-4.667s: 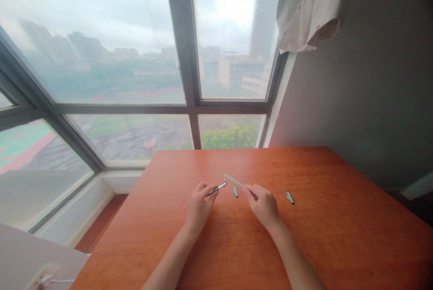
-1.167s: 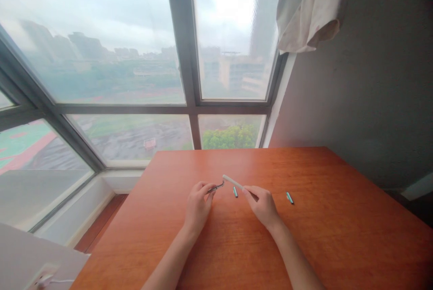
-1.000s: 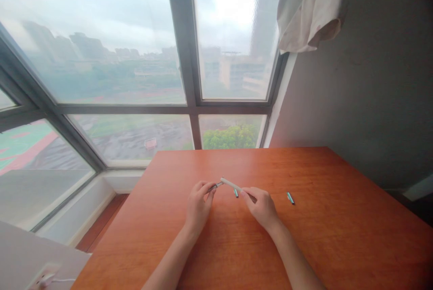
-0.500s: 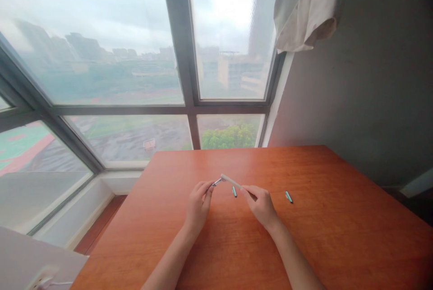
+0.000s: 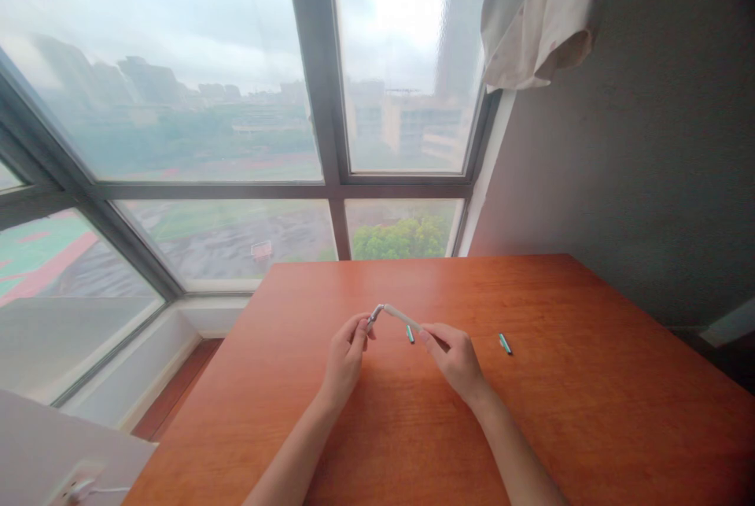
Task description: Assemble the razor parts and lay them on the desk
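A: Hands first?
B: Left hand (image 5: 347, 352) closed in a fingertip pinch on a slim metallic piece (image 5: 376, 312), bent end left bare. Right hand (image 5: 457, 356) closed likewise, thumb and fingers on a pale rod (image 5: 402, 317), its lower end hidden in the grip.
A: Why grip so far back?
B: Probably to leave the tips free. They come together raised above the table (image 5: 354, 443), between the hands (touching or joined, cannot tell).
A: Green bits?
B: Two, lying flat. The nearer green piece (image 5: 410, 334) sits just beside the rod; the farther green piece (image 5: 506, 344) lies well apart, right of the right hand, presumably clear of the work.
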`<state>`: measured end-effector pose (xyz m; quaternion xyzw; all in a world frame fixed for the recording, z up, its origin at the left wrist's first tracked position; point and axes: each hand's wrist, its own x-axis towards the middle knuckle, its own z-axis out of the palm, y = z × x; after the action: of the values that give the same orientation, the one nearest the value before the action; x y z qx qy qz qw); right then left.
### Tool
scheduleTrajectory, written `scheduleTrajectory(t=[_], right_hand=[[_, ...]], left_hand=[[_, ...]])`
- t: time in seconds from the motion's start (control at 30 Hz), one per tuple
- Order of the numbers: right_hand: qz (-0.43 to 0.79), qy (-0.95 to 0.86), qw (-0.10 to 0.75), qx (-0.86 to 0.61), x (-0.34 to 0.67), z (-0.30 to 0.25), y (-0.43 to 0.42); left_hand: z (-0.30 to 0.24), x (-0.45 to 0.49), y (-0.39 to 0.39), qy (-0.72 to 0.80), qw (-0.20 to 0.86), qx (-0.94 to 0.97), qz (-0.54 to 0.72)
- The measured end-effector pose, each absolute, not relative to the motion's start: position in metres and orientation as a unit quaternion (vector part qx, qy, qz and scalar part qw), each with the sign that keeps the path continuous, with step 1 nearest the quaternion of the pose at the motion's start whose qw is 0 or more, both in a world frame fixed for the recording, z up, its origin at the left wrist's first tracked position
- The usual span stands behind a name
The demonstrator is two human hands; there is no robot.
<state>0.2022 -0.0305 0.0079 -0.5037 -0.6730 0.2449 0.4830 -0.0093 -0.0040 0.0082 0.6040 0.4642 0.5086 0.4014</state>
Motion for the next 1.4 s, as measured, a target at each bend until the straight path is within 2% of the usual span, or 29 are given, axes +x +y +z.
scheduleTrajectory(t=[0.2,0.6,0.97,1.4], right_hand=[[0.212,-0.659,0.499,-0.521,0.203,0.003,-0.028],[0.214,-0.676,0.476,-0.520,0.200,0.008,-0.030],[0.186,-0.675,0.468,-0.540,0.202,0.005,-0.028],[0.226,-0.688,0.468,-0.507,0.204,0.007,-0.030]], left_hand=[[0.004,-0.007,-0.001,0.445,0.479,0.569,0.498],[0.002,-0.004,-0.002,0.447,0.508,0.556,0.482],[0.008,-0.006,-0.002,0.431,0.582,0.470,0.505],[0.005,-0.007,0.000,0.457,0.491,0.563,0.483]])
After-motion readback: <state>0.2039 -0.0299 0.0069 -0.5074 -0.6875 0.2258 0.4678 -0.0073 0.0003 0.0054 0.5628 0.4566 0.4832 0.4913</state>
